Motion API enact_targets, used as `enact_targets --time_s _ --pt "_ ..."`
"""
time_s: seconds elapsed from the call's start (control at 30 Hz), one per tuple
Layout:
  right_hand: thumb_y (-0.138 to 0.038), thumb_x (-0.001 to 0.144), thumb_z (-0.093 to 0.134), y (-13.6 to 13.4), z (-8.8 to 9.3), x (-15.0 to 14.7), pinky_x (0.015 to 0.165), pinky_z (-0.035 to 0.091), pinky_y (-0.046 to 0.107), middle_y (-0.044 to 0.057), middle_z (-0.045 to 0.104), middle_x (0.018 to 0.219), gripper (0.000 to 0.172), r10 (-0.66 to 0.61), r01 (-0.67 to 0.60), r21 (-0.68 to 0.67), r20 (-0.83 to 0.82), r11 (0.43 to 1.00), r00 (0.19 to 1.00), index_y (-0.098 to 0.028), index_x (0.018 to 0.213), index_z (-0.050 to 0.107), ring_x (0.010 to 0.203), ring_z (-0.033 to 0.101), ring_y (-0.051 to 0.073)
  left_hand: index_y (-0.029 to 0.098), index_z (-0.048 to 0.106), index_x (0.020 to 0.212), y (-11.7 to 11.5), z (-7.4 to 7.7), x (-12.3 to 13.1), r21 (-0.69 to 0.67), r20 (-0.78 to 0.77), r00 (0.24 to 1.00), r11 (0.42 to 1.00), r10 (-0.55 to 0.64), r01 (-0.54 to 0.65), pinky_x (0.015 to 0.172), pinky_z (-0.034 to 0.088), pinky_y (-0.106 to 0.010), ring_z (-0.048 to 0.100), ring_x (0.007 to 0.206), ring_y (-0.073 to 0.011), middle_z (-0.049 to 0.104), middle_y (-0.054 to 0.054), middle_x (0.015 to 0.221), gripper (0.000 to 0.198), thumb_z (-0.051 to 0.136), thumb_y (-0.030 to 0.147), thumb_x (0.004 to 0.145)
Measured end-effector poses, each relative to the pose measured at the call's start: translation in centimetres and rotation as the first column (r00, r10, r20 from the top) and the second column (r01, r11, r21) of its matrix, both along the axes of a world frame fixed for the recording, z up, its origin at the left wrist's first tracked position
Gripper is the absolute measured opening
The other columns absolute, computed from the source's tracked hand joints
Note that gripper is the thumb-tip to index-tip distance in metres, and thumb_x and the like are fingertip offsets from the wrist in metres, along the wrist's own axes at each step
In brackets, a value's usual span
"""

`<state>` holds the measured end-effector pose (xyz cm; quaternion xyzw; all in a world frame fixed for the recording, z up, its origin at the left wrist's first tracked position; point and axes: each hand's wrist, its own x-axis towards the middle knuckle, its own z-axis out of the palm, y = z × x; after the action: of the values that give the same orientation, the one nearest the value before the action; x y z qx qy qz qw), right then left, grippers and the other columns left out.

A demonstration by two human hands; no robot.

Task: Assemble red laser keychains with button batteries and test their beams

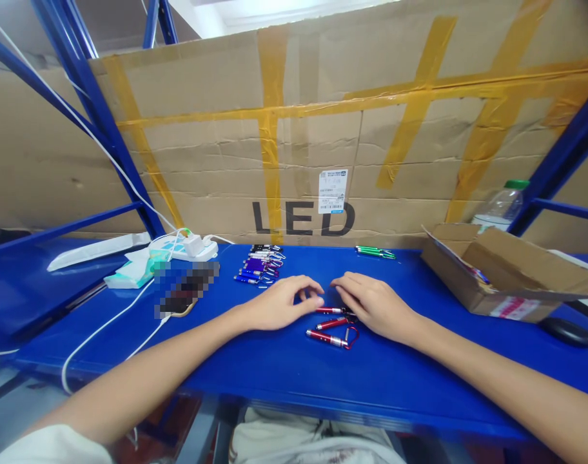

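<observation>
Three red keychain penlights lie one below another on the blue shelf top: an upper one (pixel 329 310), a middle one (pixel 331 323) and a lower one (pixel 327 338) with a red carabiner clip. My left hand (pixel 283 303) rests beside the upper penlight, fingers curved, with a gap between thumb and forefinger. Its thumb is close to that penlight's left end; I cannot tell whether they touch. From the other side, my right hand (pixel 375 304) reaches over the penlights' clip ends with its fingers stretched out. It partly hides the clips of the upper two.
Several blue, purple, silver and black penlights (pixel 260 264) lie in a column left of centre. Green penlights (pixel 375 252) lie at the back. An open cardboard box (pixel 492 274) and a black mouse (pixel 568 331) are right. A phone (pixel 187 290), power strip (pixel 175 247) and cables occupy the left.
</observation>
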<state>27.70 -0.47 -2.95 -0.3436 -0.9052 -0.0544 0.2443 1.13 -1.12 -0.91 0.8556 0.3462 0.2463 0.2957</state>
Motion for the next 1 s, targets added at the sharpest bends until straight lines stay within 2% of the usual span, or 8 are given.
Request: enact_targets --time_s 0.07,0.17,0.3,0.37,0.47,0.6,0.77,1.0 --pt "-0.024 0.112 0.04 0.3 -0.2 0.1 0.087 0.058 0.038 0.011 0.077 0.112 0.028 -0.059 0.058 -0.042 -0.038 0.997 0.998 -0.02 0.12 0.066 0.1 0.074 0.026 0.024 0.066 0.138 -1.1 0.3 0.3 0.138 -0.137 0.989 0.987 -0.063 0.082 0.106 0.047 -0.042 0.061 0.118 -0.0273 0.07 -0.01 0.129 0.051 0.069 0.057 0.099" --pt "-0.026 0.112 0.04 0.7 -0.5 0.2 0.091 0.059 0.04 0.011 0.079 0.12 0.028 -0.129 0.122 -0.111 -0.053 0.986 0.99 -0.021 0.122 0.065 0.107 0.076 0.027 0.03 0.061 0.149 -2.1 0.5 0.8 0.198 -0.269 0.954 0.962 -0.131 0.188 0.112 0.043 -0.047 0.056 0.127 -0.0317 0.061 -0.01 0.146 0.071 0.079 0.064 0.089" --pt "-0.027 0.111 0.04 0.8 -0.7 0.1 0.09 0.059 0.04 0.011 0.079 0.122 0.029 -0.169 0.162 -0.178 -0.025 0.971 0.985 -0.021 0.125 0.065 0.107 0.077 0.028 0.033 0.068 0.139 -1.9 0.2 1.0 0.238 -0.292 0.933 0.929 -0.209 0.282 0.113 0.04 -0.043 0.057 0.126 -0.0276 0.062 -0.006 0.147 0.045 0.072 0.053 0.099" --pt "-0.028 0.112 0.039 0.8 -0.7 0.1 0.089 0.059 0.04 0.011 0.08 0.121 0.029 -0.183 0.177 -0.191 -0.015 0.965 0.983 -0.021 0.126 0.064 0.106 0.078 0.028 0.03 0.074 0.126 -1.6 0.1 0.8 0.254 -0.277 0.936 0.923 -0.218 0.29 0.111 0.04 -0.04 0.059 0.122 -0.0249 0.066 -0.004 0.14 0.028 0.067 0.045 0.104" --pt "-0.029 0.112 0.039 0.7 -0.6 0.1 0.089 0.058 0.04 0.01 0.08 0.119 0.029 -0.201 0.195 -0.193 -0.011 0.962 0.98 -0.022 0.126 0.063 0.106 0.078 0.029 0.024 0.073 0.112 -1.2 0.1 0.5 0.258 -0.252 0.944 0.925 -0.213 0.278 0.106 0.041 -0.037 0.06 0.116 -0.023 0.07 -0.004 0.131 0.017 0.067 0.039 0.105" --pt "-0.031 0.112 0.039 0.7 -0.4 0.1 0.09 0.058 0.041 0.009 0.08 0.12 0.029 -0.191 0.182 -0.188 -0.031 0.965 0.981 -0.022 0.125 0.063 0.107 0.077 0.028 0.022 0.067 0.121 -1.1 0.5 0.1 0.256 -0.267 0.951 0.94 -0.155 0.226 0.097 0.044 -0.036 0.061 0.107 -0.0237 0.072 -0.006 0.12 0.025 0.069 0.04 0.104" --pt "-0.031 0.112 0.039 0.6 -0.4 0.0 0.093 0.057 0.04 0.009 0.078 0.123 0.028 -0.169 0.162 -0.2 -0.018 0.966 0.986 -0.023 0.126 0.062 0.11 0.076 0.027 0.029 0.062 0.146 -1.1 1.3 -0.3 0.267 -0.382 0.917 0.936 -0.116 0.229 0.101 0.044 -0.039 0.059 0.114 -0.0267 0.065 -0.007 0.134 0.04 0.063 0.037 0.107" --pt "-0.032 0.112 0.042 0.6 -0.3 0.1 0.095 0.056 0.041 0.01 0.078 0.123 0.027 -0.163 0.164 -0.2 0.023 0.966 0.986 -0.022 0.126 0.063 0.111 0.075 0.028 0.024 0.065 0.135 -1.3 3.0 -1.8 0.296 -0.504 0.861 0.922 -0.071 0.249 0.1 0.045 -0.038 0.062 0.113 -0.0277 0.066 -0.009 0.13 0.03 0.062 0.035 0.107"
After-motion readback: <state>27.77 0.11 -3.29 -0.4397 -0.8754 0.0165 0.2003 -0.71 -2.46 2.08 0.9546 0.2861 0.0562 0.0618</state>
